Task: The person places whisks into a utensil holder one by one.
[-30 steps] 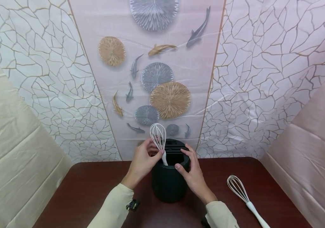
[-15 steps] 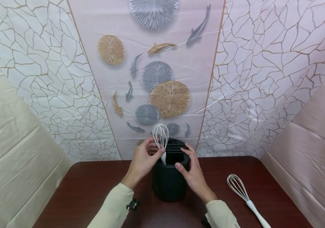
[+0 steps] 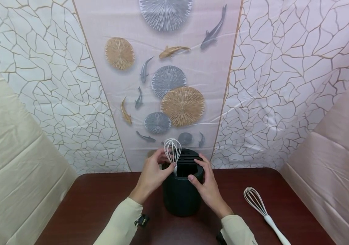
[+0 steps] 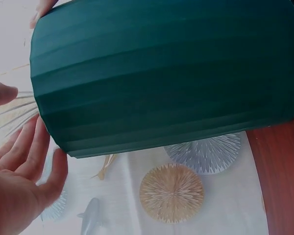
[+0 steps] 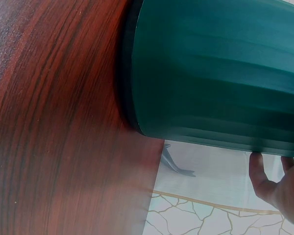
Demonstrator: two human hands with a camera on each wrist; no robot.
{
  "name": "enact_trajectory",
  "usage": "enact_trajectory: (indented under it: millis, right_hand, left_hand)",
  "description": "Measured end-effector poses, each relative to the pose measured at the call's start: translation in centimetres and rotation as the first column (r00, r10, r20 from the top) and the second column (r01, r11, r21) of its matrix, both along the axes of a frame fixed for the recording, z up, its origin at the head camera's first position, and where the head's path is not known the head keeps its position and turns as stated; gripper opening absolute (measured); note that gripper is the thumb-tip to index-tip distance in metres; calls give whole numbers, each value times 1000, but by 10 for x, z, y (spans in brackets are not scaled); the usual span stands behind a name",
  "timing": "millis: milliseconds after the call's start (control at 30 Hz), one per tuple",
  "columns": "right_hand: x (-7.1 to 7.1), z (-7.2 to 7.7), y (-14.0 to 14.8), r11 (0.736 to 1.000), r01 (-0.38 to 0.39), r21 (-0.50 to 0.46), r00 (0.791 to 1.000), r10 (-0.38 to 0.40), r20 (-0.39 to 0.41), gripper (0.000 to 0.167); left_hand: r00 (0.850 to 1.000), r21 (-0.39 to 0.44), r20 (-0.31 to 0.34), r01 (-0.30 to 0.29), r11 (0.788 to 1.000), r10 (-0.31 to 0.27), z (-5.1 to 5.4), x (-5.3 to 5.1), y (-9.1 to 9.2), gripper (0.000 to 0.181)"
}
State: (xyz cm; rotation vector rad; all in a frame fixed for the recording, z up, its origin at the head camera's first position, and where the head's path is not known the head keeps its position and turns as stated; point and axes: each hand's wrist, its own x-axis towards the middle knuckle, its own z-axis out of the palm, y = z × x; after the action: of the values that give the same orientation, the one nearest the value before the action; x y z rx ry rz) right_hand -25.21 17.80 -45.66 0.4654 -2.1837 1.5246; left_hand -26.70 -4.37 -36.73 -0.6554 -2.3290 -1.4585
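A dark green utensil holder (image 3: 181,199) with a slotted black top stands upright on the table. My left hand (image 3: 153,173) pinches a white balloon whisk (image 3: 172,151) near its neck. The whisk's handle goes down into the holder's large opening, and its wire head sticks up above the rim. In the left wrist view, the whisk's wires (image 4: 19,108) show between thumb and fingers, beside the holder's top end. My right hand (image 3: 209,187) grips the holder's right rim, thumb at the front and fingers on top; its fingertips (image 5: 256,164) touch the side in the right wrist view.
A second white whisk (image 3: 273,225) lies on the dark red-brown table (image 3: 107,204) to the right, wires pointing away. Behind the table hangs a patterned cloth (image 3: 174,78). Beige cloth panels (image 3: 18,163) flank both sides.
The whisk has come more upright, shifted slightly right and then sunk lower into the holder, with the left hand still pinching it. The right hand and holder have stayed in place.
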Motion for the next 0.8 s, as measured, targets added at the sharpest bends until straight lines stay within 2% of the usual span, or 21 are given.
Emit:
enact_trajectory:
  millis: [167,533,633,800]
  right_hand:
    - [0,-1,0,1000,5,0,1000,-5,7,59]
    - [-1,-4,0,1000,20,21,999,-19,-35,59]
    - [-1,-4,0,1000,19,22,999,-18,-35,59]
    - [-2,-3,-1,1000,12,18,1000,-12,-29,59]
  left_hand:
    - [1000,-44,-16,-16,999,16,-5,1,-1,41]
    - [998,-113,-63,-28,993,21,-16,2,3,38]
    - [998,-105,-60,-17,994,11,-17,2,3,48]
    - [998,-90,-65,10,996,-16,-18,0,3,75]
